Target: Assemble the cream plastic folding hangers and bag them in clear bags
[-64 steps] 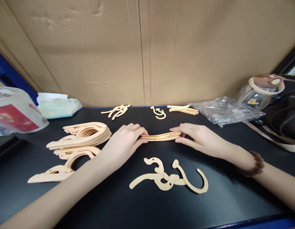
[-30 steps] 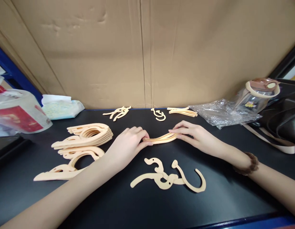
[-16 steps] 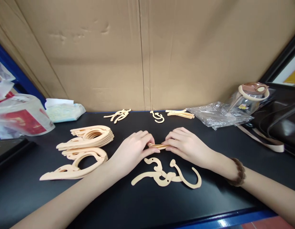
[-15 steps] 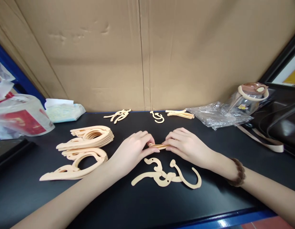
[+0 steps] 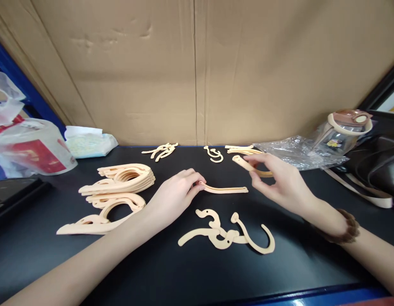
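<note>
Though partly behind right fingers, strip

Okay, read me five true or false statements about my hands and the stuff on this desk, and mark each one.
1. The left hand pinches one end of a curved beige strip. True.
2. The right hand holds nothing. False: it holds another beige strip.
3. A brown fuzzy band is around the right wrist. True.
4. The tissue pack is right of the bottle. False: it is far to its left.
5. The clear plastic wrap lies nearer to the bottle than to the tissue pack. True.
</note>
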Tool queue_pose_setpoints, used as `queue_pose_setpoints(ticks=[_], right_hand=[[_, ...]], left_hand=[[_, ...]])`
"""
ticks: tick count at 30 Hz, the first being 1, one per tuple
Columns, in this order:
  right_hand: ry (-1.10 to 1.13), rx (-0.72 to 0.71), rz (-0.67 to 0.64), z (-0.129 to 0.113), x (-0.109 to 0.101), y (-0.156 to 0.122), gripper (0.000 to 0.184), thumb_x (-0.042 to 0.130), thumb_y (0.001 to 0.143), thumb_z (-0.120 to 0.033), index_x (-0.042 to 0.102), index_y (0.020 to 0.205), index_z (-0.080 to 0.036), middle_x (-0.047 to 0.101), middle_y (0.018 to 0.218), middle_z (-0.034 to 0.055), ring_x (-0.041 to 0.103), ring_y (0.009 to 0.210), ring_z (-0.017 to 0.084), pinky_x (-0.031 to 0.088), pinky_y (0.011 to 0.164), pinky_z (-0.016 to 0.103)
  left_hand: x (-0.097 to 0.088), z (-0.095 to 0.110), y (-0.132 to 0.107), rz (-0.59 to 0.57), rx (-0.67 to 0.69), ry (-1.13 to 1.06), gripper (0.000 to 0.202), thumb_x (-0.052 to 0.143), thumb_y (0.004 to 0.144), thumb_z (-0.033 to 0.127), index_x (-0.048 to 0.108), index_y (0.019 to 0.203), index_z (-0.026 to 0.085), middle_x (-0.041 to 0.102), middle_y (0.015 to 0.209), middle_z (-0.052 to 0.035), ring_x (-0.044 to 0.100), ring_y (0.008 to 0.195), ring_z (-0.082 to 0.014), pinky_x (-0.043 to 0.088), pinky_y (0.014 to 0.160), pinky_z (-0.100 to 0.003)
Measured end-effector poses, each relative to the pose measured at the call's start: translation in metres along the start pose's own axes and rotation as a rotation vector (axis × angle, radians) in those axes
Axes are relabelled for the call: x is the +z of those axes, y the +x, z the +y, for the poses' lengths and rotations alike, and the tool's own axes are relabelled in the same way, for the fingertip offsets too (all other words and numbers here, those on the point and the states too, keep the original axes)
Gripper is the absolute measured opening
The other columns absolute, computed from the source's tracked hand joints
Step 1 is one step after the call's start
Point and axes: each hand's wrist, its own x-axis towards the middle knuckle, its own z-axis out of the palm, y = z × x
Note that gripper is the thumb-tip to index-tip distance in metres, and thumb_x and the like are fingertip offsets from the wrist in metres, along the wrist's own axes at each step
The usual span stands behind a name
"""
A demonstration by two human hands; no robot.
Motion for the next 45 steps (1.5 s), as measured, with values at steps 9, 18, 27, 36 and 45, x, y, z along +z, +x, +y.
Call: queue_pose_setpoints(ticks=[9, 18, 27, 36, 45], right_hand=[[-0.120, -0.090, -0.026, 0.000, -0.005, -0.002, 0.057, 0.052, 0.085, -0.010, 0.036, 0.140, -0.017, 0.067, 0.092, 0.0040, 0.066, 0.079, 0.018, 0.053, 0.076, 0.032], [0.336, -0.045, -0.132, -0.011, -0.007, 0.002, 0.019, 0.052, 0.088, -0.008, 0.065, 0.087, -0.022, 0.057, 0.124, 0.0070, 0.052, 0.121, 0.023, 0.045, 0.098, 0.038], [0.718, 0.118, -0.349, -0.015, 0.004, 0.002, 0.016, 0.060, 0.089, -0.019, 0.072, 0.097, -0.024, 0.059, 0.101, 0.0042, 0.059, 0.089, 0.015, 0.050, 0.075, 0.029], [0.599, 0.043, -0.483, -0.003, 0.011, -0.003, 0.022, 0.054, 0.091, -0.018, 0.071, 0.105, -0.022, 0.060, 0.106, 0.0055, 0.058, 0.089, 0.014, 0.049, 0.074, 0.027], [0.503, -0.001, -0.526, -0.007, 0.010, -0.002, 0.016, 0.053, 0.092, -0.016, 0.068, 0.092, -0.021, 0.064, 0.098, 0.0035, 0.059, 0.086, 0.014, 0.048, 0.075, 0.028]], left_hand=[[0.004, -0.003, -0.001, 0.043, -0.017, -0.003, 0.022, 0.041, 0.098, 0.027, 0.061, 0.108, 0.022, 0.060, 0.102, 0.0003, 0.060, 0.094, -0.0160, 0.045, 0.083, -0.030], [0.003, -0.005, 0.000, 0.029, -0.036, -0.026, 0.018, 0.043, 0.097, 0.025, 0.059, 0.104, 0.023, 0.061, 0.102, 0.0007, 0.060, 0.093, -0.0163, 0.045, 0.078, -0.030], [0.004, -0.010, 0.001, 0.029, -0.108, -0.100, 0.022, 0.046, 0.095, 0.027, 0.056, 0.114, 0.029, 0.063, 0.097, 0.0031, 0.060, 0.082, -0.0149, 0.044, 0.070, -0.027], [0.002, -0.007, 0.001, 0.010, -0.058, -0.071, 0.023, 0.042, 0.096, 0.028, 0.062, 0.107, 0.030, 0.061, 0.096, 0.0023, 0.057, 0.076, -0.0141, 0.042, 0.068, -0.027], [0.001, -0.004, 0.001, 0.008, -0.080, -0.057, 0.023, 0.043, 0.095, 0.030, 0.064, 0.103, 0.025, 0.063, 0.097, 0.0001, 0.058, 0.073, -0.0146, 0.043, 0.064, -0.027]])
